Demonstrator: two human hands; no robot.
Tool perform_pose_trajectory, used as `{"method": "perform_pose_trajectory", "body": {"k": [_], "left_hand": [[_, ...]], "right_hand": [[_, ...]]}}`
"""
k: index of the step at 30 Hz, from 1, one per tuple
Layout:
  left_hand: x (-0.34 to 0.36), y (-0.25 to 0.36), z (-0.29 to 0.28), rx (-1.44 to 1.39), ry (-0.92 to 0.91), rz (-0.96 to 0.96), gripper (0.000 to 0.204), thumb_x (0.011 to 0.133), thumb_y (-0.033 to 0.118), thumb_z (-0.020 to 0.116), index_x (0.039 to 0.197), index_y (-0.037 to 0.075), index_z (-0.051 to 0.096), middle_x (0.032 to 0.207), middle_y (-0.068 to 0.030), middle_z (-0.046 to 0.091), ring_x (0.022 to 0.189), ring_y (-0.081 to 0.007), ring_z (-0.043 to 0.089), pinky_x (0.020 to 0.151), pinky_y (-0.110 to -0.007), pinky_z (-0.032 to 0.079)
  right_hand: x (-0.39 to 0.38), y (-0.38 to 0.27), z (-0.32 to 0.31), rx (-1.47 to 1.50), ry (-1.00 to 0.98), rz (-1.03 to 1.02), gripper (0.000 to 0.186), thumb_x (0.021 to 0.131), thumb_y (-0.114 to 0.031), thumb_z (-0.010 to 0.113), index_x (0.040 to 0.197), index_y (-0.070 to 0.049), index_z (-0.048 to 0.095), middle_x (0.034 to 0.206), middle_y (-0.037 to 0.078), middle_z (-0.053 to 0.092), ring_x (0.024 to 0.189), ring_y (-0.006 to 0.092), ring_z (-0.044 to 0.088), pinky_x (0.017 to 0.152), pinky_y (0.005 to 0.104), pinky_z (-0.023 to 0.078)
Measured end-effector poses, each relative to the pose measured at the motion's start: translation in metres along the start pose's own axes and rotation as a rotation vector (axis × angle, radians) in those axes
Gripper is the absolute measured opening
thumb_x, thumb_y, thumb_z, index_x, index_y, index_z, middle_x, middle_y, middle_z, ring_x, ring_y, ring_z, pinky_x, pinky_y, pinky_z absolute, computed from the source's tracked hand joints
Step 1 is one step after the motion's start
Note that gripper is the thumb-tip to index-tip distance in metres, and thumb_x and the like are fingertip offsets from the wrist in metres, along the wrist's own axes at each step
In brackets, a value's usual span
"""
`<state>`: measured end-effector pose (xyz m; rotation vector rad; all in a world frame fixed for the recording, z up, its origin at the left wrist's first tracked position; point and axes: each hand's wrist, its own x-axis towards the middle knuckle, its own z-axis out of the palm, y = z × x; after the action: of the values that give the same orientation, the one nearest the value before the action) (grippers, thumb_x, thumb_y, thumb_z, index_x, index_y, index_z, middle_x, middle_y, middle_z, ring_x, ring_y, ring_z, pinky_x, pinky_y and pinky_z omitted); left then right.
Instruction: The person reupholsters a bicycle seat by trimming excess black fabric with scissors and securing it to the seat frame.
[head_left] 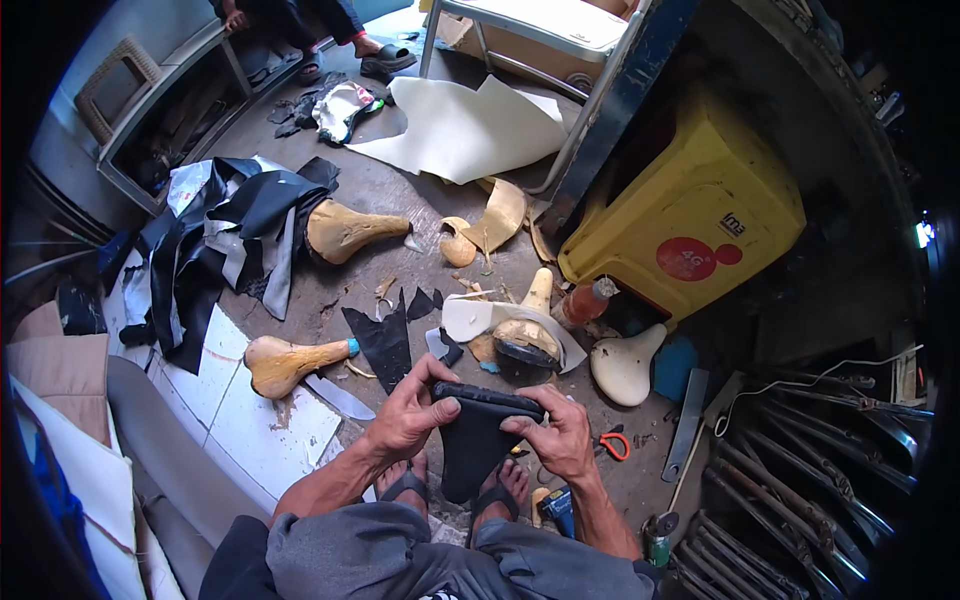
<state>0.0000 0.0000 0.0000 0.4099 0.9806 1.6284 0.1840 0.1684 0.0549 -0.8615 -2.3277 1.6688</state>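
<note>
- Lower centre: left hand [410,412] and right hand [556,432] grip a black, wedge-shaped padded piece [472,450].
- Upper centre: flat off-white sheet [470,125], unevenly edged.

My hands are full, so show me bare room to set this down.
White tiles between the grey panel and near foam; a narrow strip of floor between far foam and white sheet. Crowded: from the black scraps past the bottle to the white saddle.

Grey floor [635,490], white sheet [470,125], black scraps [382,345], yellow stool [700,190], metal strip [686,425]
</note>
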Motion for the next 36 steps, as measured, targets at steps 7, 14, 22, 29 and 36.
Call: {"method": "perform_pose_trajectory", "body": {"k": [7, 14, 22, 29, 36], "left_hand": [[0.009, 0.04, 0.015, 0.529, -0.125, 0.177, 0.053, 0.087, 0.03, 0.084, 0.123, 0.003, 0.056, 0.107, -0.007, 0.055, 0.104, -0.0153, 0.055, 0.092, -0.031, 0.045], [-0.003, 0.026, 0.016, 0.845, -0.131, 0.339, 0.043, 0.086, 0.036, 0.081, 0.107, 0.001, 0.068, 0.102, -0.0098, 0.056, 0.102, -0.0259, 0.056, 0.092, -0.037, 0.045], [0.0, 0.019, 0.014, 0.901, -0.136, 0.477, 0.042, 0.09, 0.04, 0.077, 0.104, 0.002, 0.067, 0.103, -0.0101, 0.054, 0.102, -0.0254, 0.053, 0.093, -0.037, 0.043], [-0.004, -0.013, 0.026, 0.604, -0.002, 0.268, 0.04, 0.1, 0.04, 0.063, 0.108, 0.001, 0.055, 0.102, -0.0099, 0.051, 0.094, -0.0189, 0.051, 0.085, -0.033, 0.042], [0.011, -0.008, 0.053, 1.27, -0.081, 0.587, 0.053, 0.085, 0.049, 0.081, 0.087, 0.001, 0.059, 0.075, -0.0118, 0.052, 0.059, -0.03, 0.059, 0.055, -0.041, 0.048]], "right_hand": [[0.003, 0.014, -0.005, -0.025, 0.062, -0.372, 0.046, 0.073, -0.024, 0.089, 0.108, 0.0, 0.071, 0.103, 0.012, 0.071, 0.1, 0.0284, 0.067, 0.089, 0.0387, 0.051], [-0.003, 0.004, 0.003, -0.133, 0.033, -0.468, 0.043, 0.073, -0.022, 0.088, 0.107, -0.001, 0.07, 0.102, 0.013, 0.07, 0.099, 0.0319, 0.063, 0.094, 0.0436, 0.049], [-0.005, 0.007, 0.003, -0.173, 0.089, -0.503, 0.048, 0.071, -0.022, 0.089, 0.111, -0.003, 0.07, 0.102, 0.012, 0.07, 0.102, 0.0338, 0.065, 0.097, 0.0435, 0.049], [0.012, 0.013, 0.016, 0.125, 0.381, -0.194, 0.062, 0.11, -0.053, 0.034, 0.11, 0.002, 0.063, 0.104, 0.012, 0.064, 0.1, 0.0212, 0.061, 0.088, 0.0312, 0.046], [0.019, 0.022, 0.018, 0.134, 0.389, 0.007, 0.063, 0.113, -0.042, 0.024, 0.08, 0.0, 0.059, 0.07, 0.015, 0.055, 0.067, 0.0319, 0.056, 0.068, 0.0411, 0.044]]}}
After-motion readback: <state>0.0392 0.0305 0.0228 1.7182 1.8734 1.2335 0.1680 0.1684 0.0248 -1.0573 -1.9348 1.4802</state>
